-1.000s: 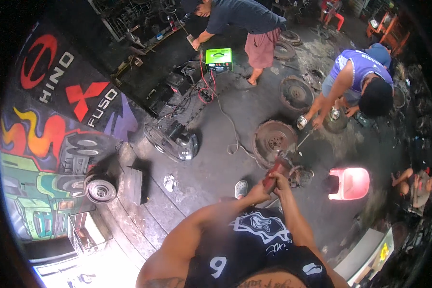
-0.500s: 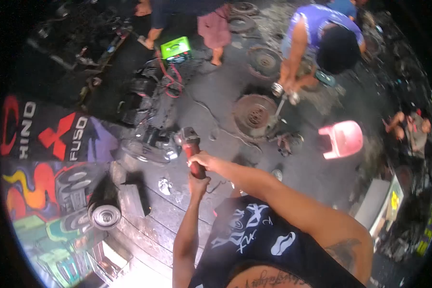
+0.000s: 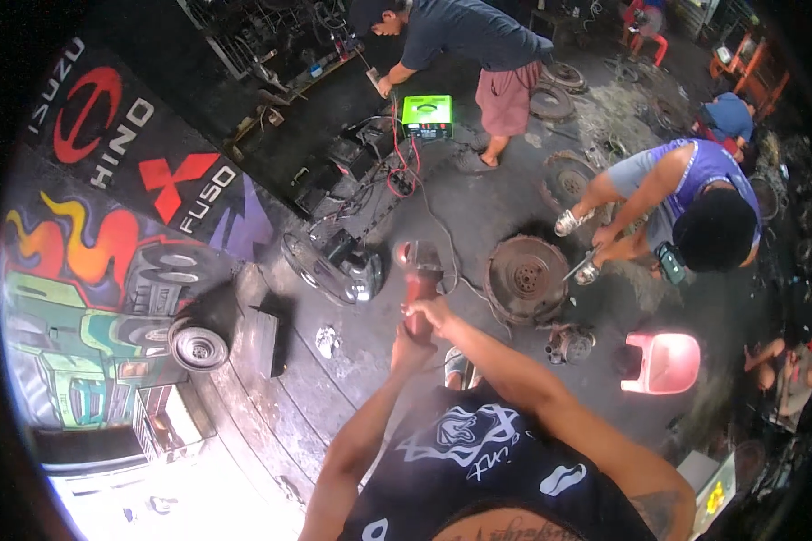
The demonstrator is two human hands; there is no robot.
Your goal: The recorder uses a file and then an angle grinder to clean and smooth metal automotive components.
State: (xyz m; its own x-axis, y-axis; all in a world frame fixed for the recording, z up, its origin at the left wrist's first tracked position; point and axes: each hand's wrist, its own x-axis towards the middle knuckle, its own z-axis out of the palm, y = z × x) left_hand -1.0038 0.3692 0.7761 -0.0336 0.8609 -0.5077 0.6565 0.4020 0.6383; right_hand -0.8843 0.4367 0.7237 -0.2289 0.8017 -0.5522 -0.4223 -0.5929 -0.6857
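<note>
A red angle grinder (image 3: 419,288) with a grey metal head points away from me, above the dark floor. My right hand (image 3: 429,313) is closed around the middle of its body. Just behind it, my left hand (image 3: 410,348) grips the rear end. The spot where its disc would sit is blurred. Beyond the grinder and to its right lies a rusty wheel rim (image 3: 526,278), apart from the tool. To the left of the grinder head stands a round-caged fan (image 3: 320,270).
A green charger-like box (image 3: 427,111) with red cables stands ahead. A person in purple (image 3: 692,185) crouches by the rim with a bar; another in dark clothes (image 3: 475,36) bends over farther off. A pink plastic stool (image 3: 664,362) is at right, a metal roller (image 3: 198,346) at left.
My view has turned, so the surroundings appear shifted, and the farther person's upper body now shows. Both hands remain on the grinder, which sits farther right in the picture.
</note>
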